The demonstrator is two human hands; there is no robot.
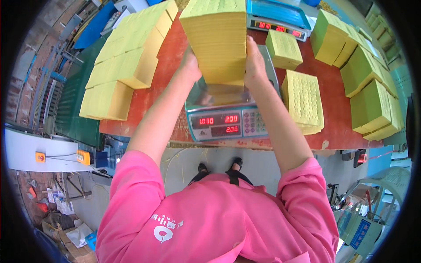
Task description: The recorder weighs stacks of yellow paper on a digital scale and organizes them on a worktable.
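Observation:
A tall stack of yellow embossed paper sheets [219,50] is gripped between my two hands over the steel pan of a digital scale [206,97]. My left hand [191,65] presses on its left side, its fingers mostly hidden behind the stack. On the opposite side, my right hand [254,62] is closed against the paper, thumb pointing up. I cannot tell whether the stack's full weight rests on the pan. Red digits glow on the scale's front panel. Right of the scale lie a shorter yellow stack [302,98] and a small yellow block [283,48].
Rows of yellow stacks [127,57] line the left of the red table [164,94]. More yellow stacks [368,72] fill its right side. A second scale with a blue tray [276,15] stands at the back. A green machine [362,228] is at lower right.

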